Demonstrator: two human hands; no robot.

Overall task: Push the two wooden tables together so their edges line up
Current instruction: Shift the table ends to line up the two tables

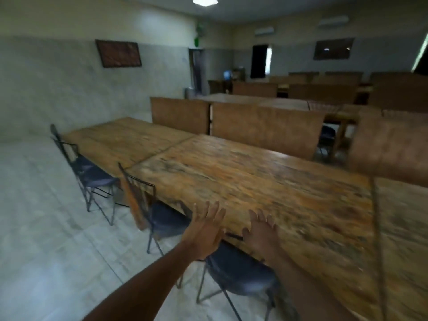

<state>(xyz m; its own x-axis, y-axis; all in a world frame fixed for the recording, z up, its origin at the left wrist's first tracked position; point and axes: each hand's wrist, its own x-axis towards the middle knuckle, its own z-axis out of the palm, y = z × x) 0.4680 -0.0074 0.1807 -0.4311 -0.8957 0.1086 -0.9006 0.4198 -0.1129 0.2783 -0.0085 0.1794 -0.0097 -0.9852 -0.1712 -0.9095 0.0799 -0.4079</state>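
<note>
A long worn wooden table fills the middle of the view. A second wooden table stands end to end with it at the far left; a thin dark seam runs between them and the near edges look slightly offset. My left hand is open at the near edge of the middle table, fingers spread, just off the edge. My right hand lies open with its fingers on the tabletop by the same edge. A third tabletop adjoins on the right.
Metal-framed chairs with dark seats stand tucked along the near side, one right below my hands. Wooden bench backs line the far side. More tables fill the room behind. Pale tiled floor lies to the left.
</note>
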